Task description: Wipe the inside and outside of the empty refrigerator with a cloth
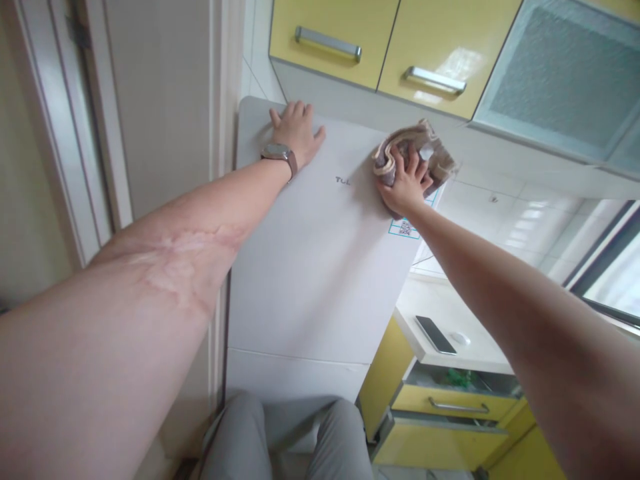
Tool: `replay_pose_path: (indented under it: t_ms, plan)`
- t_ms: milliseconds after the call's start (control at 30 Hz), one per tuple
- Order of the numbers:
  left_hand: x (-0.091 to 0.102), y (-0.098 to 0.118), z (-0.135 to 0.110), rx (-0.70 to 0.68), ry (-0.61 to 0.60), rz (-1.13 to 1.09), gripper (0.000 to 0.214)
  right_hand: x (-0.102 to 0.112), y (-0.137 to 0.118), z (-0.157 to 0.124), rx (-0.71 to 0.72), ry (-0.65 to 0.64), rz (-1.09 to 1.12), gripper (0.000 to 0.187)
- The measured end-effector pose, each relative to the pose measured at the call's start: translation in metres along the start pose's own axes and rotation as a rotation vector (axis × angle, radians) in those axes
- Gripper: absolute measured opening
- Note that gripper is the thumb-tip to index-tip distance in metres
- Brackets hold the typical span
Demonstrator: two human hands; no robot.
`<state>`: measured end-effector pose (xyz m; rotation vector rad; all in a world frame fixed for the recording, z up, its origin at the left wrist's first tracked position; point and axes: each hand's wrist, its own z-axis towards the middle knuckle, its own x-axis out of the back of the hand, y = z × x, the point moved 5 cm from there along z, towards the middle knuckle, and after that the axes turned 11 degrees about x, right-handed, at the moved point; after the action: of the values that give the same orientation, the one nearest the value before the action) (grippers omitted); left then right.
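A tall pale grey refrigerator [300, 280] with TCL lettering stands right in front of me. My left hand [297, 133], a watch [279, 155] on its wrist, rests with fingers spread on the upper left of the door, holding nothing. At the upper right edge my right hand [406, 183] presses a bunched brown patterned cloth [443, 160] against the refrigerator, fingers over the fabric. Part of the cloth sticks out past the edge. Just below that hand is a sticker [405, 228] with a square code, partly covered.
Yellow wall cabinets [330, 37] with metal handles hang above. On the right, a white counter [445, 300] bears a dark phone [435, 333] and a small white round object [461, 339], over partly pulled-out yellow drawers [450, 437]. A door frame [215, 133] borders the left.
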<state>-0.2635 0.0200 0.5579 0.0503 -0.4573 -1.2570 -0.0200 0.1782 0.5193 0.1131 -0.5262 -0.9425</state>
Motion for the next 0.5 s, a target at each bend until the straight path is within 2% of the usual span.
replay_pose_path:
  t_ms: [67,167,267,400,500]
  plan:
    - [0.0,0.0,0.0,0.006,-0.001,-0.011,0.056,0.007,0.0,0.021,0.028,-0.038,-0.009,0.084]
    - [0.0,0.0,0.0,0.011,-0.004,-0.048,0.055,0.013,-0.005,0.028,0.083,-0.067,-0.061,0.08]
    - [0.001,0.0,-0.001,0.009,-0.014,-0.039,0.052,0.009,-0.014,0.014,0.099,-0.001,-0.13,0.078]
    - [0.005,0.003,-0.004,0.005,0.002,0.002,0.044,-0.008,-0.025,-0.01,0.05,0.135,-0.173,0.082]
    - [0.009,0.006,-0.006,0.0,0.01,-0.027,0.039,-0.019,-0.03,-0.022,0.053,0.144,-0.174,0.083]
